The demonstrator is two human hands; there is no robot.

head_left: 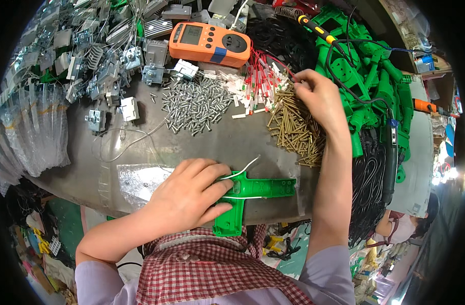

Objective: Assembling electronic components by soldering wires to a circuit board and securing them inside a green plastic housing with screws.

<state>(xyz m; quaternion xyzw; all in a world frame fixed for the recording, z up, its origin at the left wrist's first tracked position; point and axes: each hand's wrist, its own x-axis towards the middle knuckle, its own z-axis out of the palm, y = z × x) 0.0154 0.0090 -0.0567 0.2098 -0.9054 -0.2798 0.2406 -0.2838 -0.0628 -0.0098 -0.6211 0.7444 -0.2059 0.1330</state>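
My left hand (191, 190) is closed on a green T-shaped plastic housing (231, 219) at the table's front edge. A white wire (245, 170) sticks out from under its fingers, and another white strand crosses the housing. My right hand (318, 94) reaches to the far right, over a pile of long brass-coloured screws (293, 129). Its thumb and forefinger are pinched at the end of a thin red wire (280, 64). Beside those fingertips lies a bunch of small indicator lights with red leads (258, 84). What my left palm covers is hidden.
Short silver screws (194, 104) lie mid-table, below an orange meter (210, 43). Metal and grey parts (105, 71) crowd the left. Green housings (346, 71) are heaped right, with a yellow-black soldering iron (318, 30) on top. Black cables (367, 188) hang at the right edge.
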